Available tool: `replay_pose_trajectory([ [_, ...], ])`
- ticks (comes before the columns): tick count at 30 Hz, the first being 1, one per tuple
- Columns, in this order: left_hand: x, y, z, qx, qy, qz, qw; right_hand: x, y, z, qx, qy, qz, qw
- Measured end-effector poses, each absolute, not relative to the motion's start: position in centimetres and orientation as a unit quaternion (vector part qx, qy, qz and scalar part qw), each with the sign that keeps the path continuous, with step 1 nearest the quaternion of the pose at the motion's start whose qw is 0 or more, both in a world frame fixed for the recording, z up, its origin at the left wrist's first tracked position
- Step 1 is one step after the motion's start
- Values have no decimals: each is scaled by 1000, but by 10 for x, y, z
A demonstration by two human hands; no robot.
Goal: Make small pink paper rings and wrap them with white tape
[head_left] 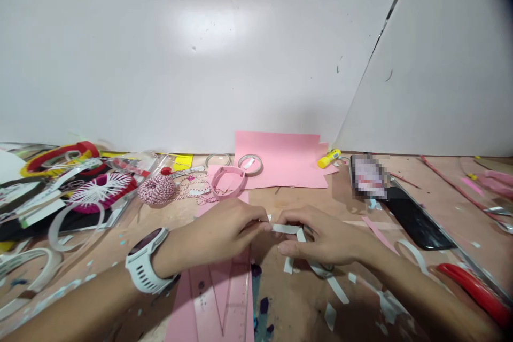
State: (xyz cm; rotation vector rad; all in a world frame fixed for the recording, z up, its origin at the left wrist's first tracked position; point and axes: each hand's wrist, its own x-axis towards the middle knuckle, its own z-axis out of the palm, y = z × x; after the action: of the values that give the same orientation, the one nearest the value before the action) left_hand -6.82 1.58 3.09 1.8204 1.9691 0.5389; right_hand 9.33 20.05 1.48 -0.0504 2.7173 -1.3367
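My left hand (232,227) pinches one end of a narrow white strip (285,228) between thumb and fingertips. My right hand (316,235) curls around the strip's other end, where it bends downward. Part of what lies under the right palm is hidden, and I cannot tell whether the strip is paper or tape. More white strip (336,288) hangs or lies below that hand. Beneath my left wrist, a clear set square (204,299) rests on pink paper (180,326). Just beyond the left hand stands a pink ring band (227,181).
Pink sheets (280,157), a tape roll (253,164) and a yellow glue stick (328,158) lie at the back by the white board (256,53). Left: twine ball (156,190), yarn-wound rings (102,191). Right: phone (420,219), red handle (475,291).
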Motion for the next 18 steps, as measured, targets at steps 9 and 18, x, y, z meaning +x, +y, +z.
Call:
replay_pose_trajectory([
  [9, -67, 16, 31, 616, 706, 228, 263, 89, 186, -4, -23, 933, -359, -17],
  [18, -85, 22, 25, 445, 698, 382, 411, 96, 172, -4, -28, 962, -262, -77],
])
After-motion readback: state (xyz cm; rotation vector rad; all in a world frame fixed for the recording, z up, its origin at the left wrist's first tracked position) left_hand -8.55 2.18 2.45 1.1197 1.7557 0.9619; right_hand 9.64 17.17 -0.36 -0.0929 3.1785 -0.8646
